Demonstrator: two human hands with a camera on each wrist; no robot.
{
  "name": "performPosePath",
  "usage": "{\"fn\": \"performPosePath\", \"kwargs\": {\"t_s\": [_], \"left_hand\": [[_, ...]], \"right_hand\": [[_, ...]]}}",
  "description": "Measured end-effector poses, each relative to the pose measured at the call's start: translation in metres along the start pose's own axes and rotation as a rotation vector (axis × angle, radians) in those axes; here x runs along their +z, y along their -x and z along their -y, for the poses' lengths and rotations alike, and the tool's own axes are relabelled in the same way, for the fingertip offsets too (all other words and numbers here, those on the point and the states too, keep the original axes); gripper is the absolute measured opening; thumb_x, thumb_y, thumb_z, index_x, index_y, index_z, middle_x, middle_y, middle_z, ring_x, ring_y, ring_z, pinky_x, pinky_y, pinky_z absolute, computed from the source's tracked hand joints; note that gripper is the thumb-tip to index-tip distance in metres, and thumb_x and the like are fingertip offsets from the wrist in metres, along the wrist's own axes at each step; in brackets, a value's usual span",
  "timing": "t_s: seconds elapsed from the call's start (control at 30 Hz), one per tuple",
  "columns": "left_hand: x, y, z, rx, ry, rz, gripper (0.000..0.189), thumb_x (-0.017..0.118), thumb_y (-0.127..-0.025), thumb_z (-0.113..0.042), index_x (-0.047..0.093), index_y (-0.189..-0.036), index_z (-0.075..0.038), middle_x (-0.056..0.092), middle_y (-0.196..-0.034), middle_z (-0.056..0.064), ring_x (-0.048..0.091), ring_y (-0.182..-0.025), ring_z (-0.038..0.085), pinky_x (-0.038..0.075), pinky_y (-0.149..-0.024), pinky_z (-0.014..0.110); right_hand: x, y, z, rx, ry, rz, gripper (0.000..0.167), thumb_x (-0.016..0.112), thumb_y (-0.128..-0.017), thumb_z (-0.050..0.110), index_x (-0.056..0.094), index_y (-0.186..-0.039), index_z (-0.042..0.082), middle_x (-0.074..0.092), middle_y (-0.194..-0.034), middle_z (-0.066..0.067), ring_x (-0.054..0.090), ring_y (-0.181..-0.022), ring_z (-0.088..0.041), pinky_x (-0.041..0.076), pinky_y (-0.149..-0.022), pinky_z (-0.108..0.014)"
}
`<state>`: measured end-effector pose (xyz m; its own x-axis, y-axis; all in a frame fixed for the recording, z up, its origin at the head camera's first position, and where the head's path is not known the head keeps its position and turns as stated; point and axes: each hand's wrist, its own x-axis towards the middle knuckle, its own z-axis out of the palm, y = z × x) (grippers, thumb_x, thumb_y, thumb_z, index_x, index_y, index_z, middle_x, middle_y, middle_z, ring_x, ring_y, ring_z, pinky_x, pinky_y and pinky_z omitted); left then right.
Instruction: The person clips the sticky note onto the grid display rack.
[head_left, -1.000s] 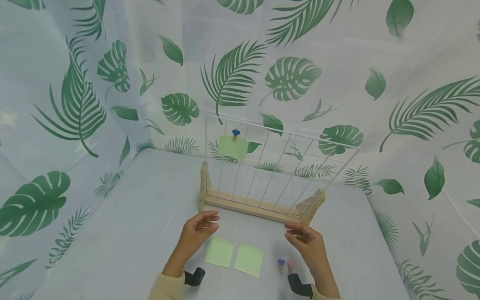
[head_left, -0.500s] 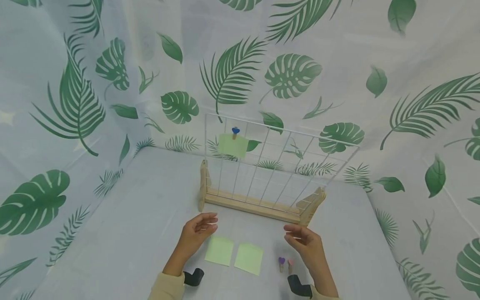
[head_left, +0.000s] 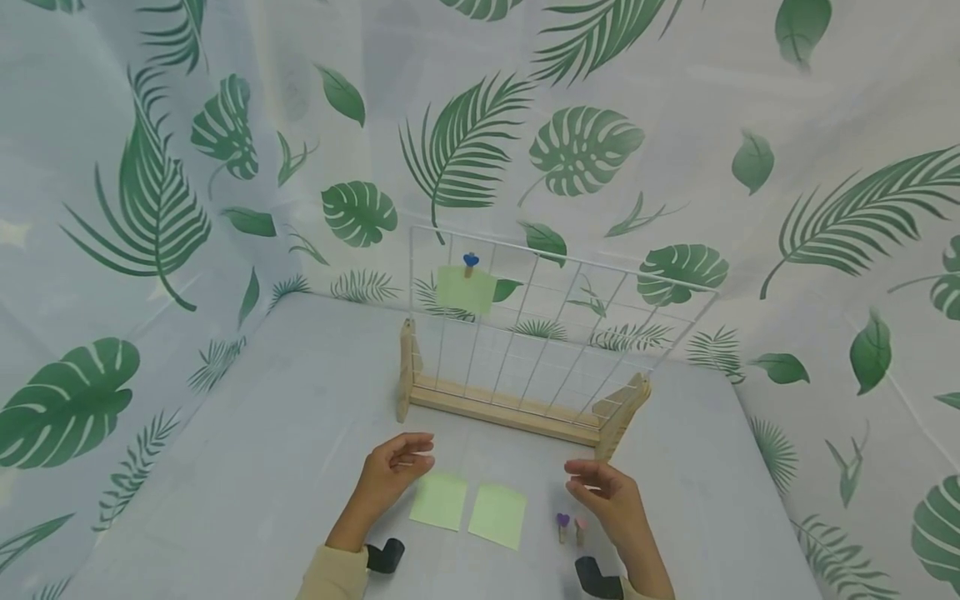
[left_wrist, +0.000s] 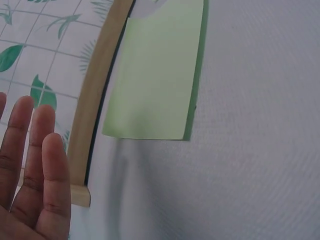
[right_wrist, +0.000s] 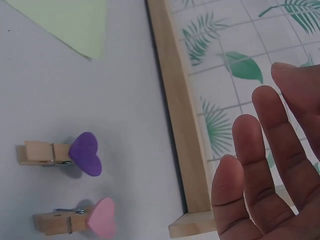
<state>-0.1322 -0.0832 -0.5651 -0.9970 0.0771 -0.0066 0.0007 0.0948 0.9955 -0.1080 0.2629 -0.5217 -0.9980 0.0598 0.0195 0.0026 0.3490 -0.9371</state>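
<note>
While the left hand (head_left: 387, 475) and right hand (head_left: 609, 496) hover, fingers apart, 2 green notes (head_left: 498, 517) lie between.
2 heart clothespins (right_wrist: 85, 154) lie near the right hand, before a wire rack (head_left: 502, 416).

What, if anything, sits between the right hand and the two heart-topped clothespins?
Nothing visible: the purple clothespin and pink clothespin lie on the white surface, and neither the head nor right wrist view shows any object between them and the right hand.
</note>
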Motion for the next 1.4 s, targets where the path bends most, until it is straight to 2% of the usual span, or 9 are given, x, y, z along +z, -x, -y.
{"fn": "performPosePath", "kwargs": {"t_s": [0.27, 0.43, 0.63, 0.8, 1.0, 1.4], "left_hand": [[0.002, 0.000, 0.004, -0.032, -0.058, -0.040, 0.032, 0.081, -0.097, -0.011, 0.075, -0.127, -0.002, 0.077, -0.123, 0.012, 0.074, -0.113, 0.025, 0.056, -0.093, 0.026], [0.003, 0.001, 0.006, -0.054, -0.094, -0.045, 0.031, 0.081, -0.096, -0.011, 0.076, -0.126, -0.003, 0.078, -0.121, 0.012, 0.074, -0.108, 0.026, 0.056, -0.092, 0.029], [0.003, 0.001, 0.008, -0.076, -0.139, -0.037, 0.031, 0.080, -0.097, -0.014, 0.076, -0.126, -0.005, 0.078, -0.121, 0.011, 0.074, -0.111, 0.028, 0.058, -0.095, 0.038], [0.003, 0.001, 0.012, -0.082, -0.163, -0.032, 0.031, 0.080, -0.097, -0.012, 0.076, -0.127, -0.004, 0.078, -0.120, 0.012, 0.074, -0.110, 0.029, 0.059, -0.095, 0.039], [0.003, -0.001, 0.016, -0.087, -0.197, -0.030, 0.031, 0.080, -0.097, -0.012, 0.076, -0.127, -0.005, 0.078, -0.120, 0.012, 0.075, -0.107, 0.027, 0.060, -0.092, 0.038], [0.003, 0.001, 0.014, -0.084, -0.310, -0.034, 0.033, 0.083, -0.095, -0.014, 0.076, -0.125, -0.005, 0.079, -0.119, 0.011, 0.073, -0.101, 0.022, 0.059, -0.090, 0.039]], "right_hand": [[-0.002, 0.002, -0.008, 0.068, 0.020, 0.005, 0.022, 0.078, -0.093, -0.007, 0.074, -0.114, -0.008, 0.078, -0.115, -0.021, 0.068, -0.092, -0.004, 0.056, -0.084, -0.022], [-0.003, 0.002, -0.014, 0.063, 0.035, 0.026, 0.020, 0.078, -0.094, -0.006, 0.074, -0.113, -0.009, 0.077, -0.115, -0.021, 0.067, -0.093, -0.005, 0.056, -0.084, -0.024], [-0.004, 0.002, -0.020, 0.067, 0.061, 0.062, 0.019, 0.079, -0.092, -0.006, 0.075, -0.111, -0.007, 0.077, -0.112, -0.019, 0.066, -0.092, -0.005, 0.056, -0.084, -0.025], [-0.005, 0.001, -0.026, 0.063, 0.084, 0.089, 0.019, 0.079, -0.091, -0.006, 0.076, -0.110, -0.006, 0.078, -0.110, -0.018, 0.066, -0.091, -0.006, 0.056, -0.084, -0.026], [-0.006, 0.001, -0.033, 0.096, 0.115, 0.105, 0.021, 0.079, -0.091, -0.004, 0.075, -0.111, -0.005, 0.078, -0.112, -0.016, 0.067, -0.093, -0.009, 0.056, -0.086, -0.028], [-0.007, 0.003, -0.037, 0.100, 0.176, 0.150, 0.020, 0.080, -0.090, -0.003, 0.076, -0.110, -0.005, 0.078, -0.110, -0.015, 0.068, -0.090, -0.011, 0.057, -0.085, -0.027]]}}
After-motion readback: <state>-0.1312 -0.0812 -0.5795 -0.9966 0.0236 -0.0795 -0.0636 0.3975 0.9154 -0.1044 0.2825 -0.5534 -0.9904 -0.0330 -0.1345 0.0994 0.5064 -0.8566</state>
